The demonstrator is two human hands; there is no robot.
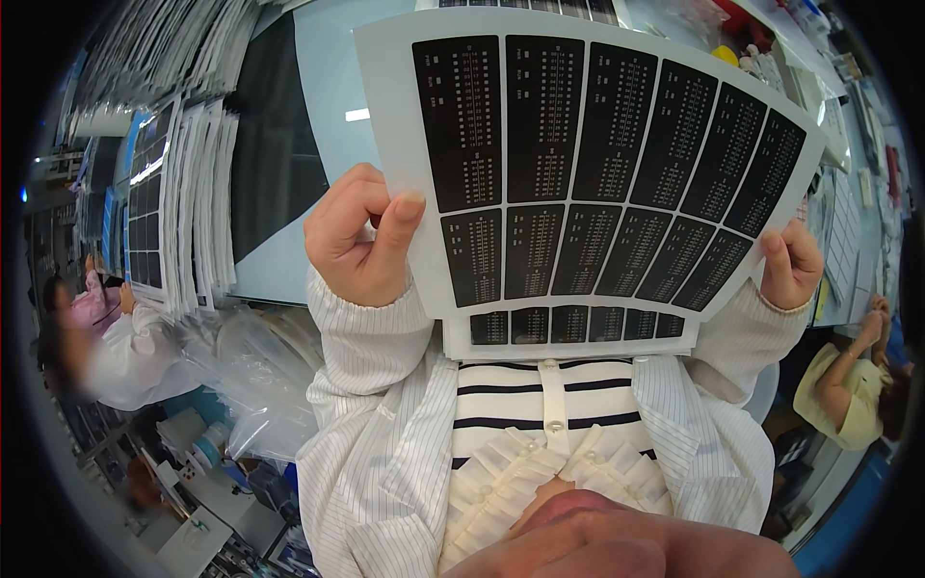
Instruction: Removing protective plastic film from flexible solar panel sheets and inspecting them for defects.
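A white sheet printed with rows of black label panels [547,207] is held up in front of me, its face turned my way. My left hand [361,236] pinches its left edge between thumb and curled fingers. At the lower right edge, my right hand [792,262] grips the same sheet the same way. Below the raised sheet, close to my chest, lies a stack of similar printed sheets [568,349], mostly hidden behind it. More printed sheets [578,8] show past the raised sheet's far edge.
Tall stacks of sheets [198,207] stand on the left, beside a black sheet [277,135] on the pale blue tabletop [332,72]. Clear plastic bags [260,376] hang at lower left. One person in white [140,356] is at left, another in yellow [838,390] at right.
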